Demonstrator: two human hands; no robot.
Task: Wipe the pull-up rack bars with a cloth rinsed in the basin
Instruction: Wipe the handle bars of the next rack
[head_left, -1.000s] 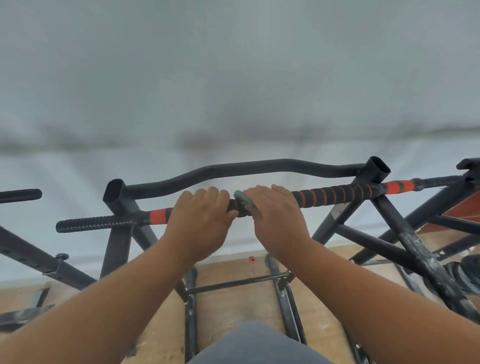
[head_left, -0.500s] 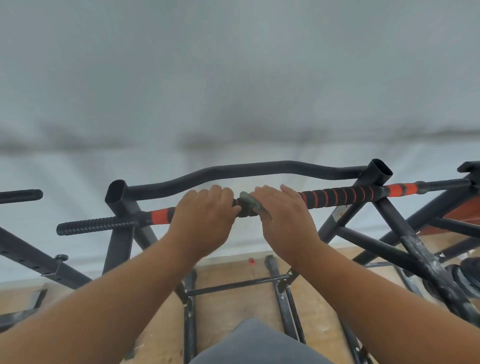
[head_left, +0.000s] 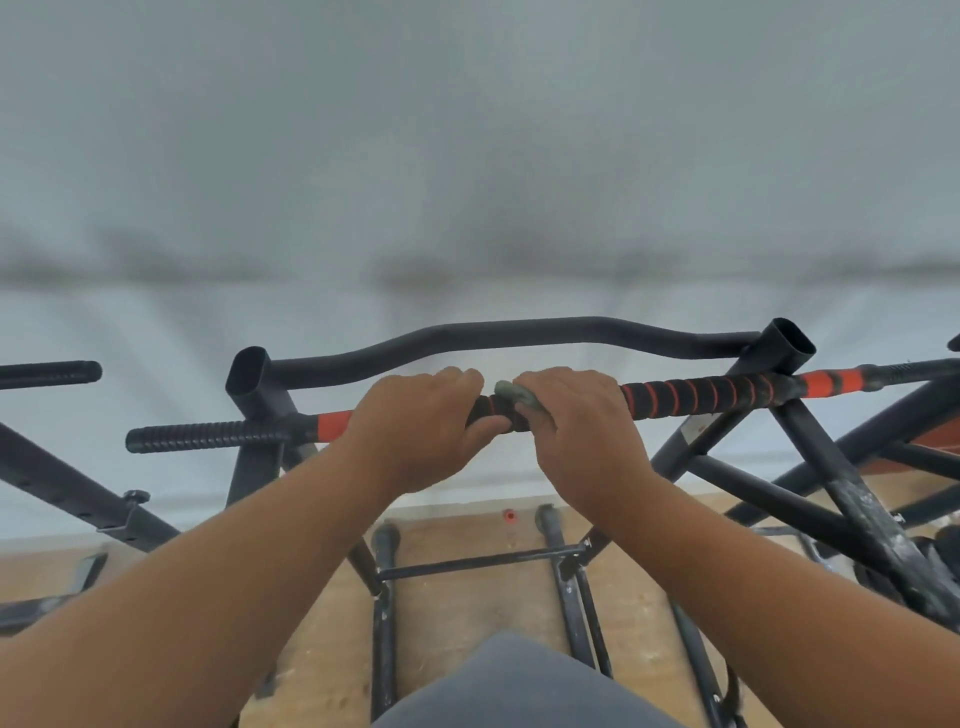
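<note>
Both hands on the pull-up bar, cloth under the right
The right hand (head_left: 582, 431) presses a green cloth (head_left: 514, 397) around the black-and-orange bar (head_left: 701, 397); just beside it, the left hand (head_left: 421, 426) grasps the same bar, above the rack's floor frame (head_left: 478, 561)

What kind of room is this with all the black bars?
Probably a home gym or workout corner. A pull-up rack stands by a plain pale wall, its grip bar wrapped in black and orange foam, and more black exercise frames sit on the wooden floor.
</note>
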